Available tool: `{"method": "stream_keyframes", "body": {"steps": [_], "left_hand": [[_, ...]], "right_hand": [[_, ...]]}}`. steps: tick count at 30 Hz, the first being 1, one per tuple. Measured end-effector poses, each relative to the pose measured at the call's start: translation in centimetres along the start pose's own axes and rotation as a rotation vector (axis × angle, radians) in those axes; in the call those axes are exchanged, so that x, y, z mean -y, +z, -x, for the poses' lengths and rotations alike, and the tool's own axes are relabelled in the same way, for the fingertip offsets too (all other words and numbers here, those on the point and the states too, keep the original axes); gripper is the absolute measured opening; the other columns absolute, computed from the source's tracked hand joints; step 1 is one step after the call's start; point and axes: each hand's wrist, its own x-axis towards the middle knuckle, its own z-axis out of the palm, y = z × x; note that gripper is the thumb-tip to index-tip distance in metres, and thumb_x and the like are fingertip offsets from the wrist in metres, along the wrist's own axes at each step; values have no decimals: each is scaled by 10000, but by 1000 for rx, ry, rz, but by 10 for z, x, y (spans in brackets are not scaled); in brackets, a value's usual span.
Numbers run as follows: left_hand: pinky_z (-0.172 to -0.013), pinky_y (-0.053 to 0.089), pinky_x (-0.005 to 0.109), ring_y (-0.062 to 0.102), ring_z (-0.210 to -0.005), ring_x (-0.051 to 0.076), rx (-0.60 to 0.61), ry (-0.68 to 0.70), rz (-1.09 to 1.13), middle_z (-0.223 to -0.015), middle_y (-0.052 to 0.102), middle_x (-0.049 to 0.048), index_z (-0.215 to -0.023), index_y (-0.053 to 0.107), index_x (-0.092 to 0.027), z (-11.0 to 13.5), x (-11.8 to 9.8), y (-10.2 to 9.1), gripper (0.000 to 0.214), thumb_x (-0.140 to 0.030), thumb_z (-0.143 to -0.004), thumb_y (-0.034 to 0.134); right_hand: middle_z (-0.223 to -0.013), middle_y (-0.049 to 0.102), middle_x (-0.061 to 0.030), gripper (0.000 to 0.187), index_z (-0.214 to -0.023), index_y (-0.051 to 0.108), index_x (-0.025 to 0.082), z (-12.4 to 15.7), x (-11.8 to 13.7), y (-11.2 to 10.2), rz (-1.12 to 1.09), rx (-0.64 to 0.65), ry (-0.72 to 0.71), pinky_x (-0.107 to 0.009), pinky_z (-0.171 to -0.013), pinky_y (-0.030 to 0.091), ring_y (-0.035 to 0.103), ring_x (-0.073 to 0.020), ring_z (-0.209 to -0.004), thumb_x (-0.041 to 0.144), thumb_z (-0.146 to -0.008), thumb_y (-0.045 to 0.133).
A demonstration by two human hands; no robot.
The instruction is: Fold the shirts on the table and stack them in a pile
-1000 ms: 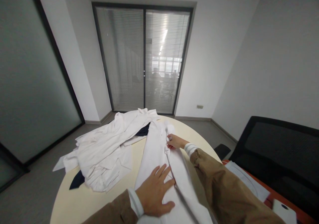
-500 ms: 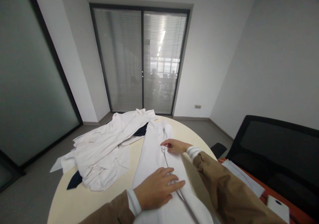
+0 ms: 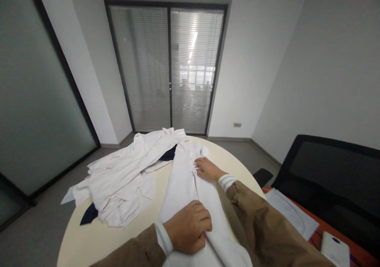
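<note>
One round cream table (image 3: 95,243) holds white garments (image 3: 124,180) before blinded glass doors (image 3: 169,65).

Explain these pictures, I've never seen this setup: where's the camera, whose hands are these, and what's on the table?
There is no machine: one camera sits on a person's head and looks forward and down at their own bare hands. A white garment lies stretched out on a round table. The left hand, nearer the camera, has its fingers curled into the cloth. The right hand rests farther up, near the collar; whether it pinches is unclear. Beside it lies a heap of white clothes with a dark cloth under it. A black chair and a phone are at right.
</note>
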Motion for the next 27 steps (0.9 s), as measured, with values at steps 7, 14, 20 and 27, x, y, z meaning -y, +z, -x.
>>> {"method": "stream_keyframes", "body": {"steps": [7,14,20,27], "left_hand": [[-946,383,351,601,-883,182,34,97,233,-883,693,12,-1111,618,-201,0,-2,10,315,-385,-858,651],[-860,415,290,586,-683,128,141,96,469,-637,610,-58,-679,525,-192,-2,-11,14,288,-317,-778,765],[-806,456,245,634,-859,156,326,178,685,-907,670,10,-795,615,-179,-2,-17,13,108,-112,-754,689],[-613,427,226,664,-742,163,429,118,579,-860,692,0,-1147,608,-226,8,-30,6,231,-271,-922,580]], "right_hand": [[-1061,669,-110,210,-1006,666,150,4,-4,11,-132,48,-25,-377,-936,463,589,-247,-1017,133,-809,595],[-1234,645,-127,323,-1152,660,174,12,-11,9,-182,54,-63,-445,-1046,433,571,-276,-1188,197,-836,597],[-1371,573,-155,361,-1243,612,174,24,-14,15,-254,19,-53,-460,-1106,398,531,-274,-1281,266,-896,572],[-1391,565,-132,317,-1225,632,198,29,-10,20,-231,-24,-40,-453,-1118,392,520,-256,-1293,294,-955,497]]}}
